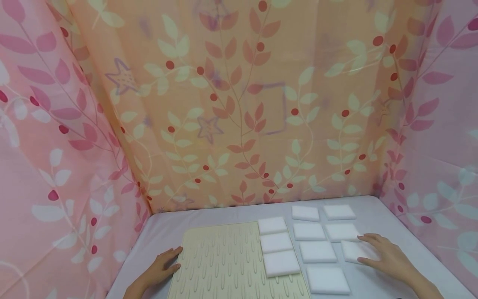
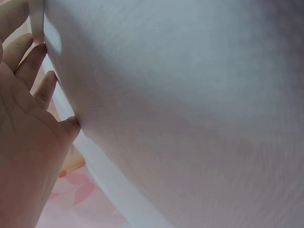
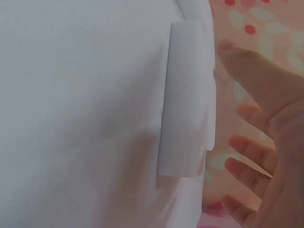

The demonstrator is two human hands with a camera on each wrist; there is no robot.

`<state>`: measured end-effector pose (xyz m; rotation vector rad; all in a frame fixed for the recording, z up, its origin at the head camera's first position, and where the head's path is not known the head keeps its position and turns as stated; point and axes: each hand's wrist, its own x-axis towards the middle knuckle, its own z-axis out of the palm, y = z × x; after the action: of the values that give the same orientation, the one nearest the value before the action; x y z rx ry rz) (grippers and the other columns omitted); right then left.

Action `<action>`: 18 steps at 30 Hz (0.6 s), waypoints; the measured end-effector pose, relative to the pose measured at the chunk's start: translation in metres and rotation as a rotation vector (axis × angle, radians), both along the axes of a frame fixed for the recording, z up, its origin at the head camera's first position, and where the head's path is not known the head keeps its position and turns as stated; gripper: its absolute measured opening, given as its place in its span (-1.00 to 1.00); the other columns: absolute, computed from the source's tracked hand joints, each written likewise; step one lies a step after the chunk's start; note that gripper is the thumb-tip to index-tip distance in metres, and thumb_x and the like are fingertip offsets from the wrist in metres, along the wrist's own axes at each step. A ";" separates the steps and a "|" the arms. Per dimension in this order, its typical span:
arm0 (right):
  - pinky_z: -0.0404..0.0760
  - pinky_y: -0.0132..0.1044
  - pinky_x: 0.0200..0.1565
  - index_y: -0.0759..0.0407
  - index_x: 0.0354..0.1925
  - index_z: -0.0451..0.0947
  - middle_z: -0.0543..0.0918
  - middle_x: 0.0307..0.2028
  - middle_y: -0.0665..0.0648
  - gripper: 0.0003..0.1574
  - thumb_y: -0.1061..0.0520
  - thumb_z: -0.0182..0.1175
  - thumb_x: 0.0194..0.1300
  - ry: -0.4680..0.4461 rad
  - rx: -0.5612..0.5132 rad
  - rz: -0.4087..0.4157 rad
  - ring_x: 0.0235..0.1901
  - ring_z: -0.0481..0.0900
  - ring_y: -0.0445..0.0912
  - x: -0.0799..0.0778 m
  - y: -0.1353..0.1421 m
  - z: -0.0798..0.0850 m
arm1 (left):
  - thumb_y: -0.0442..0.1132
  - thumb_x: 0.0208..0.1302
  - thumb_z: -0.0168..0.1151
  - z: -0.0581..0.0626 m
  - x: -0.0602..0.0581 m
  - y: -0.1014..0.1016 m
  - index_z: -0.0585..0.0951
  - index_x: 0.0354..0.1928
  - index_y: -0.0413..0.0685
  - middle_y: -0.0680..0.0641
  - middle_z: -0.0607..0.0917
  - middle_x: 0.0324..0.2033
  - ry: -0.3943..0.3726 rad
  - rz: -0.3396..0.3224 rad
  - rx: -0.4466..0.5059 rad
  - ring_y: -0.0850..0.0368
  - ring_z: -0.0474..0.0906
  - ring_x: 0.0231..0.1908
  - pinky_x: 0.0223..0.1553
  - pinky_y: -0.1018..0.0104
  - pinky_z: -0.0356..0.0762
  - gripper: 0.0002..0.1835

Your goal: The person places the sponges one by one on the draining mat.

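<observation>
A cream mat with raised oval ridges lies on the table, and the fingertips of my left hand are at its left edge, fingers spread. Three white sponge blocks form a column along the mat's right side, the nearest one at the front. My right hand reaches over another white sponge block right of the mat, hiding part of it. In the right wrist view the thumb and fingers stand apart, above that block's thick side.
Several more white sponge blocks lie in two columns right of the mat, such as the front one and a back one. A pale sheet covers the table. Leaf-patterned curtains enclose the back and both sides.
</observation>
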<state>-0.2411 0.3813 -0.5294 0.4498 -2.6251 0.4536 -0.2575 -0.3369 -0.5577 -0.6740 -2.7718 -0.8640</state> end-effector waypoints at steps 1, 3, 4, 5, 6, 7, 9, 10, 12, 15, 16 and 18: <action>0.42 0.30 -0.30 0.14 0.01 0.52 0.54 -0.03 0.22 -0.20 -0.22 0.44 -0.17 -0.012 0.003 -0.005 -0.07 0.48 0.24 0.000 0.002 -0.001 | -0.14 0.16 0.26 0.000 0.000 0.000 0.43 0.17 -0.34 -0.34 0.49 0.13 0.008 -0.006 0.002 -0.49 0.32 0.10 -0.05 -0.47 0.10 -0.41; 0.43 0.30 -0.30 0.15 0.02 0.51 0.52 -0.02 0.25 -0.19 -0.23 0.43 -0.16 -0.036 0.013 -0.011 -0.07 0.48 0.26 0.001 0.005 -0.002 | -0.16 0.16 0.26 0.000 0.000 0.000 0.43 0.16 -0.36 -0.36 0.49 0.11 0.028 -0.020 -0.001 -0.50 0.34 0.08 -0.07 -0.44 0.13 -0.42; 0.43 0.29 -0.30 0.16 0.02 0.51 0.52 -0.02 0.26 -0.18 -0.23 0.43 -0.16 -0.044 0.016 -0.012 -0.08 0.48 0.27 0.001 0.007 -0.003 | -0.16 0.16 0.26 -0.001 0.000 0.000 0.43 0.16 -0.37 -0.37 0.50 0.11 0.036 -0.026 -0.005 -0.50 0.34 0.07 -0.07 -0.43 0.15 -0.42; 0.44 0.29 -0.31 0.17 0.03 0.51 0.52 -0.02 0.28 -0.17 -0.23 0.43 -0.16 -0.049 0.016 -0.011 -0.08 0.48 0.29 0.002 0.008 -0.004 | -0.16 0.16 0.26 -0.001 -0.001 -0.001 0.43 0.15 -0.37 -0.37 0.50 0.10 0.044 -0.029 -0.010 -0.50 0.35 0.07 -0.08 -0.43 0.16 -0.42; 0.45 0.29 -0.30 0.18 0.03 0.50 0.52 -0.02 0.29 -0.16 -0.23 0.43 -0.16 -0.050 0.017 -0.011 -0.09 0.49 0.29 0.002 0.009 -0.005 | -0.16 0.16 0.26 -0.002 -0.001 -0.001 0.43 0.15 -0.38 -0.37 0.50 0.10 0.046 -0.031 -0.012 -0.50 0.35 0.06 -0.09 -0.43 0.16 -0.42; 0.45 0.28 -0.30 0.19 0.03 0.50 0.52 -0.02 0.30 -0.16 -0.23 0.43 -0.16 -0.053 0.019 -0.010 -0.09 0.49 0.30 0.002 0.010 -0.005 | -0.16 0.16 0.26 -0.002 -0.001 -0.001 0.43 0.15 -0.38 -0.37 0.50 0.09 0.050 -0.033 -0.015 -0.51 0.35 0.06 -0.09 -0.43 0.16 -0.42; 0.46 0.27 -0.30 0.20 0.03 0.50 0.52 -0.02 0.30 -0.15 -0.23 0.44 -0.17 -0.048 0.018 -0.010 -0.09 0.49 0.30 0.002 0.013 -0.007 | -0.15 0.17 0.25 -0.003 -0.001 -0.002 0.43 0.16 -0.37 -0.38 0.50 0.10 0.044 -0.034 -0.020 -0.51 0.35 0.06 -0.09 -0.43 0.16 -0.42; 0.46 0.27 -0.29 0.21 0.03 0.50 0.52 -0.02 0.30 -0.14 -0.23 0.44 -0.17 -0.048 0.018 -0.007 -0.09 0.49 0.31 0.001 0.014 -0.008 | -0.15 0.17 0.25 -0.003 -0.001 -0.002 0.42 0.16 -0.37 -0.38 0.49 0.10 0.036 -0.033 -0.018 -0.52 0.34 0.06 -0.09 -0.44 0.15 -0.42; 0.46 0.27 -0.29 0.22 0.03 0.50 0.52 -0.01 0.29 -0.14 -0.23 0.44 -0.16 -0.044 0.023 -0.008 -0.08 0.49 0.30 0.001 0.016 -0.010 | -0.14 0.18 0.24 -0.003 -0.002 -0.002 0.41 0.18 -0.36 -0.38 0.48 0.12 0.016 -0.027 -0.015 -0.53 0.32 0.07 -0.08 -0.45 0.14 -0.41; 0.46 0.27 -0.28 0.22 0.03 0.49 0.52 -0.01 0.28 -0.15 -0.22 0.43 -0.16 -0.044 0.024 -0.004 -0.07 0.48 0.30 0.000 0.019 -0.011 | -0.13 0.19 0.23 -0.003 -0.002 -0.003 0.40 0.19 -0.34 -0.37 0.46 0.14 -0.010 -0.015 -0.012 -0.53 0.30 0.09 -0.06 -0.45 0.12 -0.41; 0.45 0.27 -0.27 0.22 0.03 0.49 0.52 -0.01 0.27 -0.15 -0.23 0.43 -0.15 -0.048 0.025 -0.007 -0.06 0.48 0.30 0.000 0.020 -0.011 | -0.13 0.19 0.23 -0.003 -0.002 -0.003 0.40 0.19 -0.34 -0.37 0.47 0.14 -0.012 -0.012 -0.011 -0.53 0.30 0.10 -0.06 -0.46 0.12 -0.41; 0.45 0.27 -0.26 0.21 0.03 0.49 0.53 -0.02 0.26 -0.15 -0.23 0.43 -0.16 -0.056 0.020 -0.012 -0.06 0.48 0.30 0.000 0.022 -0.012 | -0.13 0.19 0.23 -0.003 -0.003 -0.003 0.41 0.19 -0.33 -0.35 0.47 0.14 -0.013 -0.007 -0.009 -0.52 0.30 0.11 -0.05 -0.45 0.12 -0.41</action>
<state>-0.2412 0.4030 -0.5410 0.4336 -2.6872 0.4433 -0.2607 -0.3396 -0.5609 -0.6822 -2.7884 -0.8604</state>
